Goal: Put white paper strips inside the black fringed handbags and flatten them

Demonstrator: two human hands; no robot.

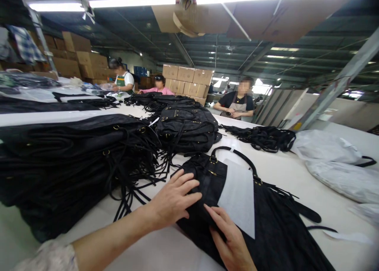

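A black handbag (pixel 272 219) with a curved top handle, brass-coloured rings and a short zip lies flat on the white table in front of me. A sheet of white paper (pixel 238 198) rests across its front. My left hand (pixel 174 198) lies on the bag's left part, palm down with fingers spread. Closer to me, my right hand (pixel 229 235) has a fold of the bag's black material between its thumb and fingers, just left of the paper. The fingertips of both hands are a short way apart.
Stacked black fringed bags (pixel 74 156) stand at left, with another pile (pixel 188 125) ahead. More black bags (pixel 263 137) and white plastic-wrapped ones (pixel 340 160) lie at right on the white table (pixel 237 139). Several people work beyond, one in an apron (pixel 238 103). Cartons (pixel 186 79) are stacked behind.
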